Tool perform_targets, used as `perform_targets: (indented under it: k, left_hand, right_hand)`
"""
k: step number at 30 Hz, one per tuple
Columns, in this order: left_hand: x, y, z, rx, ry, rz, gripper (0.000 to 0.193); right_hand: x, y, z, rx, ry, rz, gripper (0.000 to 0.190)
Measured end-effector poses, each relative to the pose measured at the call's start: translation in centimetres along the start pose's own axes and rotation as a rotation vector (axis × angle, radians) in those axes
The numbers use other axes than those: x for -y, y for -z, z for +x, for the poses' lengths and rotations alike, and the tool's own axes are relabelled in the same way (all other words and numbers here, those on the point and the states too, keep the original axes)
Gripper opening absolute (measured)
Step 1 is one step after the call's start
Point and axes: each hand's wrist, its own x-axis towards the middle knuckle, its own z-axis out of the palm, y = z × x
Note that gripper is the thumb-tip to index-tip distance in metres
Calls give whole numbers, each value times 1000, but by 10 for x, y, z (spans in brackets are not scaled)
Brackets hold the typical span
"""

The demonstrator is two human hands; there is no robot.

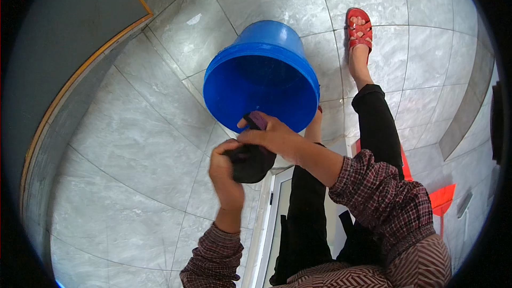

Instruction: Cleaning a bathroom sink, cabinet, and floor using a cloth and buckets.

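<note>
A dark, crumpled cloth item (253, 165), black with some purple, is held between both hands. My left hand (226, 170) grips its left side with the fingers curled over the top. From the right, my right hand (272, 134) pinches its upper part, where a purple and black piece sticks up. Just beyond the hands is a blue plastic bucket (262, 84), tipped so its mouth faces me. The purple end overlaps the bucket's near rim in the view. Both hands look slightly blurred, and I cannot tell exactly what the cloth item is.
Grey tiles (132, 192) cover the floor. A dark raised surface with a wooden edge (82, 62) curves along the left. One foot in a red sandal (360, 28) is right of the bucket. A white-framed door (272, 208) lies below, and an orange-red dustpan (443, 200) at the right.
</note>
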Motion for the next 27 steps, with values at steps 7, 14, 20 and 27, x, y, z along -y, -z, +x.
perform_targets:
  k: [7, 14, 20, 27]
  left_hand:
    - [84, 53, 77, 4, 425, 45, 69]
    - [116, 39, 86, -9, 391, 191, 57]
    - [80, 12, 72, 10, 277, 73, 46]
    - [8, -38, 73, 93, -24, 155, 35]
  right_hand:
    - [-5, 12, -7, 151, 17, -239, 26]
    - [3, -2, -19, 345, -131, -325, 32]
    - [1, 13, -21, 314, 59, -418, 31]
    - [49, 41, -42, 429, 46, -195, 28]
